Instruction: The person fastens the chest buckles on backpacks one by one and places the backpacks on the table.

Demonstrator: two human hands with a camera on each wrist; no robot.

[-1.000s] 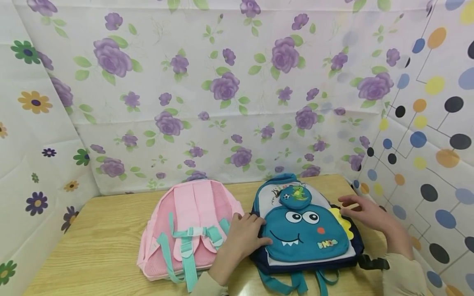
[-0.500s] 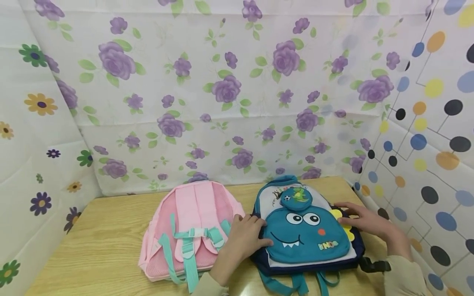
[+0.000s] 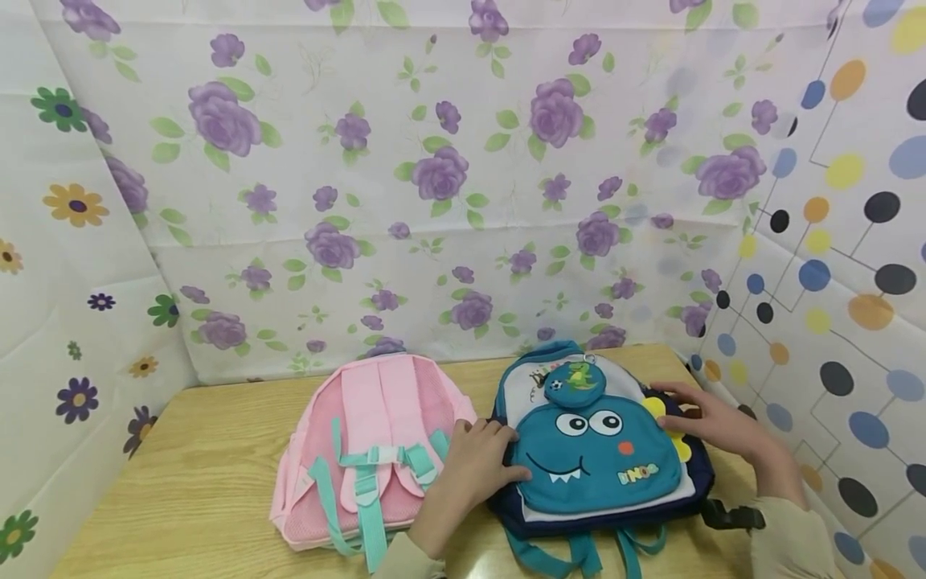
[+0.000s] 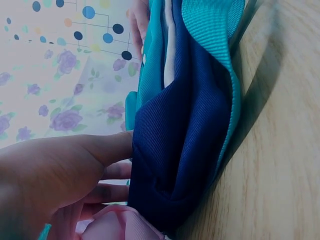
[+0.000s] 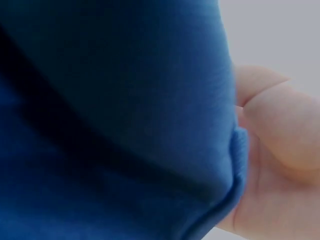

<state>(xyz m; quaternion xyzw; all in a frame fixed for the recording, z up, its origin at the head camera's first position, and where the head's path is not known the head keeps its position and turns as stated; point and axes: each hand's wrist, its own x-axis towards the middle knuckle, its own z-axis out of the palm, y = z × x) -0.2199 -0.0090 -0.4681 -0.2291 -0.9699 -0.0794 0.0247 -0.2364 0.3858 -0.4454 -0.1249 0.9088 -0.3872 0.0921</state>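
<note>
A teal, white and navy children's backpack (image 3: 604,466) with a dinosaur face lies front up on the table, a round teal pouch (image 3: 575,384) clipped to its upper part. Against its left side rests my left hand (image 3: 477,466), thumb on the edge of the front pocket. The left wrist view shows that thumb touching the navy side panel (image 4: 165,145). My right hand (image 3: 712,418) touches the right side by the yellow spike trim (image 3: 682,446), thumb apart from the loosely bent fingers. In the right wrist view, navy fabric (image 5: 125,100) hides its fingertips.
Just left of the left hand, a pink backpack (image 3: 379,402) with mint straps lies straps up. Teal straps (image 3: 550,555) and a black buckle (image 3: 731,515) spread at the teal backpack's lower end. Patterned cloth walls (image 3: 448,201) close in the wooden table (image 3: 181,482).
My right hand has come down from above the yellow trim onto the backpack's right side, its fingers shifting slightly there. The left hand stays where it was.
</note>
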